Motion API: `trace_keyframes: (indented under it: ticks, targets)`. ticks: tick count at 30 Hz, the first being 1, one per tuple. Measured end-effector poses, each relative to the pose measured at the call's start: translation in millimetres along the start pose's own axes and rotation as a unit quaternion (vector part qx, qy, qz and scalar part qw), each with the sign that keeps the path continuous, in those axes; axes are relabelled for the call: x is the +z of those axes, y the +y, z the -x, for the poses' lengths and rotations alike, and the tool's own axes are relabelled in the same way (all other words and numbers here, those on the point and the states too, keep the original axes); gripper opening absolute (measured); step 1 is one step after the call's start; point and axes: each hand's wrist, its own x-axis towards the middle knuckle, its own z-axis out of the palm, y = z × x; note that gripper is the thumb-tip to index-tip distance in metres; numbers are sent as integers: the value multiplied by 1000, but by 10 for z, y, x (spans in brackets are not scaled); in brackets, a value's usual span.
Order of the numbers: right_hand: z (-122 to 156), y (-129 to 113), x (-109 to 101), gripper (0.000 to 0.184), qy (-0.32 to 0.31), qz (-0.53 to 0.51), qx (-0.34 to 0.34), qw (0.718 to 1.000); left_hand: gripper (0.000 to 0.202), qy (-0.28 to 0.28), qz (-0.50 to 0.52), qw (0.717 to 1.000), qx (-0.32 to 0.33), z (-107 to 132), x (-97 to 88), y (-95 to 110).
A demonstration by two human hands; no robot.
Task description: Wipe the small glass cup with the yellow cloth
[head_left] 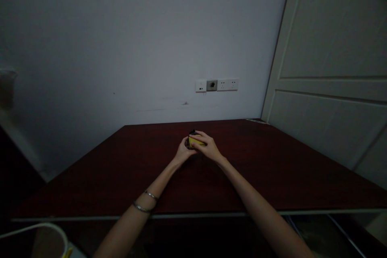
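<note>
Both my hands meet over a small yellow and black object (193, 141) near the middle of a dark red-brown table (121, 169). My left hand (182, 153) curls round its left side. My right hand (207, 147) lies over its top and right side with the fingers closed on it. I cannot make out what the object is; most of it is hidden by my fingers. Two thin bracelets (146, 201) sit on my left forearm.
A white wall stands behind the table, with a row of sockets (216, 85) above the far edge. A white panelled door (329, 72) stands at the right. A white cable (36, 229) curves at the lower left, below the table's near edge.
</note>
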Motion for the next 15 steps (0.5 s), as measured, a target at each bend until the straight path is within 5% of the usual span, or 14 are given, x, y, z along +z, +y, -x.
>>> trace_keyframes:
  ticks: [10, 15]
  targets:
    - [-49, 132, 159, 34, 123, -48, 120, 984, 77, -38, -62, 997, 26, 83, 53, 61]
    - [19, 73, 89, 31, 79, 13, 37, 996, 72, -16, -43, 999, 18, 81, 79, 26]
